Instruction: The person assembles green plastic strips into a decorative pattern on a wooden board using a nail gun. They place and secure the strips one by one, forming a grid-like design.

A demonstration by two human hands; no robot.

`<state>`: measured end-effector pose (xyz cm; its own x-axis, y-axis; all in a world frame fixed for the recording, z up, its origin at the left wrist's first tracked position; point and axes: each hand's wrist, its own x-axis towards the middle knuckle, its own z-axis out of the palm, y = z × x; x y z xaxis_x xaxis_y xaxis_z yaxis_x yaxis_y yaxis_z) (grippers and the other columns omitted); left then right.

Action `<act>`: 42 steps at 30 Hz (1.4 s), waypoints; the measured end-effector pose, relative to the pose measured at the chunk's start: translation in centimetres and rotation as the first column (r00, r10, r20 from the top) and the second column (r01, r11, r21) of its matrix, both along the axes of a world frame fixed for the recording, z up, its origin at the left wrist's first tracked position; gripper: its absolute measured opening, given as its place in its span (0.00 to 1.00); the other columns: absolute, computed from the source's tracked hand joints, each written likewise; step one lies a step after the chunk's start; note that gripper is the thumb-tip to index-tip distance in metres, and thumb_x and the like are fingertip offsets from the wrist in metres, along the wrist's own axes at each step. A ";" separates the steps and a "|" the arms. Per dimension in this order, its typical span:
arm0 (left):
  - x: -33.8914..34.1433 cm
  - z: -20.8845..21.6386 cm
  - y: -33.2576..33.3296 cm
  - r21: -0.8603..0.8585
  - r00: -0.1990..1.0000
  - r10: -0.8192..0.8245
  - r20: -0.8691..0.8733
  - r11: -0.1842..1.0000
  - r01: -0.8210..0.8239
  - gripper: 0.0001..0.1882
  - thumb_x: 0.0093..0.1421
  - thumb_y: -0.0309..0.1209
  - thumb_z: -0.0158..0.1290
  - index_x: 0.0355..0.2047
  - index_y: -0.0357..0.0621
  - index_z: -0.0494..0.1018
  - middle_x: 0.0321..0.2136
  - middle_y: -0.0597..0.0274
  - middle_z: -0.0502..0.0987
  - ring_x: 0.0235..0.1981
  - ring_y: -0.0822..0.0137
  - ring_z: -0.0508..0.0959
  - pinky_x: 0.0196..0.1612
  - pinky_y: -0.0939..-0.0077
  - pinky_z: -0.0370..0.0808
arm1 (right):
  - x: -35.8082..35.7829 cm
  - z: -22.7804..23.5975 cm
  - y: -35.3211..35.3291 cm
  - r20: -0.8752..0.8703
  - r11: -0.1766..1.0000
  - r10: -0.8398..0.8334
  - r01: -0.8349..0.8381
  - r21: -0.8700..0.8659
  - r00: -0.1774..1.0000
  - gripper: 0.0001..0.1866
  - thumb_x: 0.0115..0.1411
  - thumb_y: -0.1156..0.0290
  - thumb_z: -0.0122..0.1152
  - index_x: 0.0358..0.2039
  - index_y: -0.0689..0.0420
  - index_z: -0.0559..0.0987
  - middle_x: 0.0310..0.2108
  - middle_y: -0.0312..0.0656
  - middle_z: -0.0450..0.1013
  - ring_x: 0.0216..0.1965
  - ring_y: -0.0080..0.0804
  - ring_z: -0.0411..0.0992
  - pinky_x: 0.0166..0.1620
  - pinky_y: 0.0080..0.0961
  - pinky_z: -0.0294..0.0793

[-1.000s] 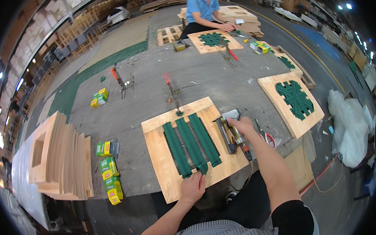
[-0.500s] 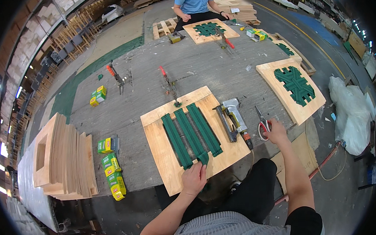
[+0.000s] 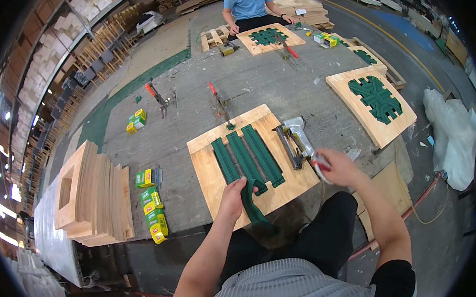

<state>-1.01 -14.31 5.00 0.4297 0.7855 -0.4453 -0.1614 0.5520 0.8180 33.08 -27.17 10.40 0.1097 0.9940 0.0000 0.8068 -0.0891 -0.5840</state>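
Note:
A plywood seat panel (image 3: 210, 171) lies on the floor in front of me with three dark green webbing straps (image 3: 248, 154) stretched across it. My left hand (image 3: 234, 198) grips the loose end of a green strap (image 3: 252, 205) at the panel's near edge. My right hand (image 3: 340, 169) is at the panel's right corner and holds red-handled scissors (image 3: 319, 166). A metal pneumatic staple gun (image 3: 296, 140) rests on the panel just beyond that hand.
A stack of plywood panels (image 3: 93, 194) and green-yellow staple boxes (image 3: 151, 211) lie to my left. Red-handled clamps (image 3: 219, 102) lie beyond the panel. A finished panel with woven green webbing (image 3: 375, 99) and a white bag (image 3: 454, 138) are at the right. Another person (image 3: 248, 6) sits far ahead.
My right hand left the staple gun, reached out to the floor on the right, and came back holding the scissors. My left hand closed on the strap end at the near edge.

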 end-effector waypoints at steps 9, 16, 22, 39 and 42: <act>0.5 1.8 -0.5 0.053 0.989 -0.080 -0.126 0.995 0.087 0.17 0.74 0.40 0.51 0.40 0.36 0.78 0.30 0.58 0.83 0.31 0.68 0.82 0.39 0.73 0.78 | -5.6 -0.8 2.7 0.502 0.874 0.484 -0.423 -0.238 0.716 0.30 0.58 0.39 0.66 0.54 0.45 0.76 0.42 0.47 0.76 0.43 0.49 0.80 0.41 0.48 0.79; -0.2 1.6 -0.8 0.044 0.993 -0.062 -0.102 0.997 0.067 0.17 0.73 0.40 0.53 0.41 0.35 0.79 0.32 0.60 0.83 0.32 0.68 0.82 0.39 0.73 0.79 | -7.7 -2.3 5.4 0.444 0.806 0.591 -0.487 -0.336 0.673 0.25 0.60 0.47 0.66 0.52 0.46 0.75 0.40 0.46 0.76 0.42 0.48 0.81 0.41 0.48 0.78; -0.5 1.7 -0.6 0.052 0.993 -0.080 -0.088 0.995 0.085 0.17 0.73 0.40 0.54 0.41 0.36 0.79 0.32 0.61 0.83 0.31 0.68 0.82 0.37 0.73 0.79 | -6.3 -3.2 5.2 0.387 0.771 0.635 -0.578 -0.267 0.668 0.22 0.60 0.50 0.66 0.50 0.46 0.76 0.37 0.44 0.75 0.39 0.47 0.81 0.37 0.47 0.78; -1.8 1.3 -2.2 0.062 0.994 -0.108 0.017 0.992 0.107 0.17 0.74 0.38 0.52 0.46 0.33 0.77 0.36 0.58 0.82 0.34 0.67 0.82 0.40 0.72 0.79 | -7.4 -5.3 3.2 0.090 0.827 0.561 -0.551 -0.114 0.823 0.21 0.60 0.53 0.66 0.50 0.47 0.77 0.40 0.47 0.79 0.43 0.53 0.79 0.44 0.49 0.77; -3.4 1.1 -2.7 0.057 0.995 -0.096 0.038 0.994 0.094 0.15 0.74 0.35 0.52 0.46 0.32 0.77 0.37 0.57 0.82 0.36 0.65 0.82 0.41 0.71 0.80 | -7.6 -4.9 2.3 0.133 0.873 0.486 -0.472 -0.127 0.864 0.21 0.61 0.51 0.66 0.50 0.47 0.77 0.40 0.47 0.79 0.42 0.54 0.79 0.43 0.49 0.77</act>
